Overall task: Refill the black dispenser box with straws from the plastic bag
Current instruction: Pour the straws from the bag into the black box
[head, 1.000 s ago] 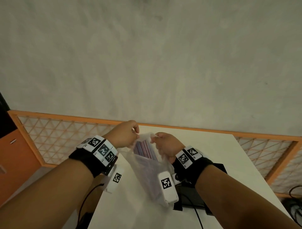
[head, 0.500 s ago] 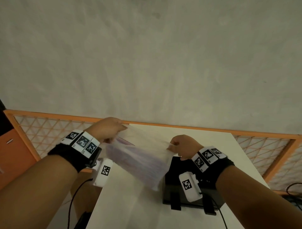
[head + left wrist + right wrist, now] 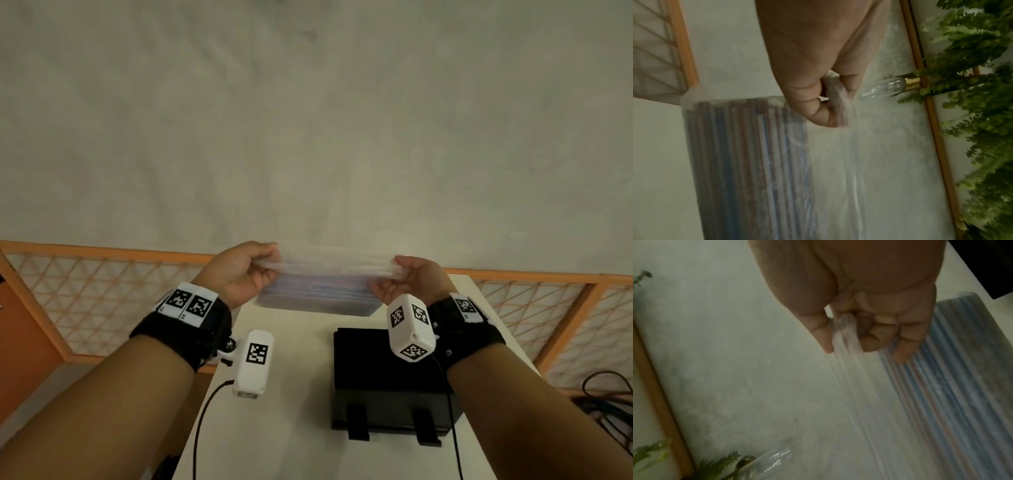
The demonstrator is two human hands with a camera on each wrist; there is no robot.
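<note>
A clear plastic bag [image 3: 329, 270] full of striped straws [image 3: 318, 294] hangs level in the air above the far end of the white table [image 3: 294, 411]. My left hand [image 3: 246, 270] pinches the bag's left top corner, and my right hand [image 3: 407, 277] pinches its right top corner. The wrist views show the film [image 3: 836, 97] bunched between thumb and fingers, the plastic [image 3: 844, 335] too, and straws [image 3: 748, 162] lying beside each hand [image 3: 941, 386]. The black dispenser box [image 3: 387, 380] stands on the table just below and nearer to me, partly hidden by my right wrist.
An orange-framed lattice rail [image 3: 102, 281] runs behind and beside the table. Cables [image 3: 603, 387] lie on the floor at the right. A glass bulb [image 3: 884, 87] and fern leaves [image 3: 972, 113] show in the left wrist view. A grey wall fills the background.
My hands have moved apart and up, swinging the bag from hanging upright to lying level, stretched between them. The dispenser box is now uncovered below.
</note>
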